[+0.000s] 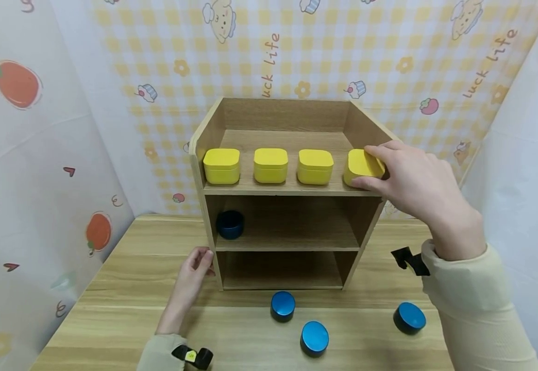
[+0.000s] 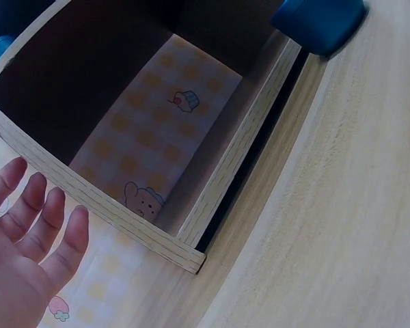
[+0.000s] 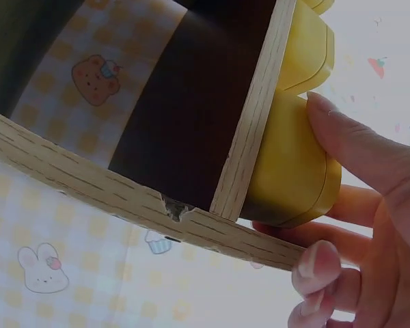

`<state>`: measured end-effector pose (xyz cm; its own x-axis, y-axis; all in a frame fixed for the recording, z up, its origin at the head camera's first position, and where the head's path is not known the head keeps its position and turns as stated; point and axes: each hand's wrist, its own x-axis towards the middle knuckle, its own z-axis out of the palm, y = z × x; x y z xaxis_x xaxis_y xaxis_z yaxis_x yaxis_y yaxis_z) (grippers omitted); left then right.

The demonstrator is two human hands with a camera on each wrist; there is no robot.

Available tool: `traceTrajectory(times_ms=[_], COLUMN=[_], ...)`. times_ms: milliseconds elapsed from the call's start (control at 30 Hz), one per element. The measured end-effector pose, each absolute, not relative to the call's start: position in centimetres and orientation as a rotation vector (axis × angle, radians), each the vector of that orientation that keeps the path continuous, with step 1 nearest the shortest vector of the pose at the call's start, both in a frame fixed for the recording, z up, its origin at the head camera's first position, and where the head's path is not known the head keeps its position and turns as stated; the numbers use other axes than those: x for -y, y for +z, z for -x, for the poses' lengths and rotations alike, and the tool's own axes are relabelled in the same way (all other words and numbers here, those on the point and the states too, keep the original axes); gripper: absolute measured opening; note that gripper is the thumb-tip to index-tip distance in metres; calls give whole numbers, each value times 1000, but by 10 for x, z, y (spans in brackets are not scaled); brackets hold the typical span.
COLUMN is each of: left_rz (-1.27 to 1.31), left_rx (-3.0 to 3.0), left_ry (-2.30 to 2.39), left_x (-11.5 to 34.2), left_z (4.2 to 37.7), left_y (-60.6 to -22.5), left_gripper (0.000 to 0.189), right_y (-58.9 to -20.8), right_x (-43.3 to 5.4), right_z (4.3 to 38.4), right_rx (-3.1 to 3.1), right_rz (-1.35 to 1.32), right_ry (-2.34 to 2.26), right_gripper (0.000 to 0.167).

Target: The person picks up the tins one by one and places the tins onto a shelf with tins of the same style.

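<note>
My right hand grips the rightmost yellow box on the top board of a wooden shelf. In the right wrist view, the thumb lies on one side of that rounded box, with fingers around its other side. To its left, three matching yellow boxes stand in a row along the front. My left hand is beside the shelf's lower left side, its fingertips right at the edge. The left wrist view shows those fingers loosely bent, holding nothing.
A dark blue round tin sits at the left of the middle compartment. On the table in front lie three blue tins, one near the shelf, one closer and one at right. Patterned cloth hangs behind.
</note>
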<state>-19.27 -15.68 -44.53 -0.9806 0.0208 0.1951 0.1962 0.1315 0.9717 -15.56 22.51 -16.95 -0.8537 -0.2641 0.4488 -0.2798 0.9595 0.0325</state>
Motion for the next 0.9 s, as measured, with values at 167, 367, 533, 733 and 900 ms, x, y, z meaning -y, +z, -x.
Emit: traceTrajectory(times_ms=[167,367,533,733,900], left_rz=[226,220,221,205,207], left_rx=[2264,2268,2269,2283,2283], left_ry=[-1967,-1960,-1957,-1963,-1966], left_x=[157,158,158,157,157], left_z=[193,193,193,193,193], left_y=[-446,-447,-448,-447,-445], left_gripper=[27,27,27,29,30], right_y=[-166,-163,-164,-168,-170], right_x=[-225,-225,-227,-226,-224], right_z=[157,159,158,153,149], right_rx=[2694,2759,2776,2764,2756], right_rz=[-382,-331,-333,-340,-356], right_ry=[33,27,47,67,103], right_gripper=[59,55,53,50,52])
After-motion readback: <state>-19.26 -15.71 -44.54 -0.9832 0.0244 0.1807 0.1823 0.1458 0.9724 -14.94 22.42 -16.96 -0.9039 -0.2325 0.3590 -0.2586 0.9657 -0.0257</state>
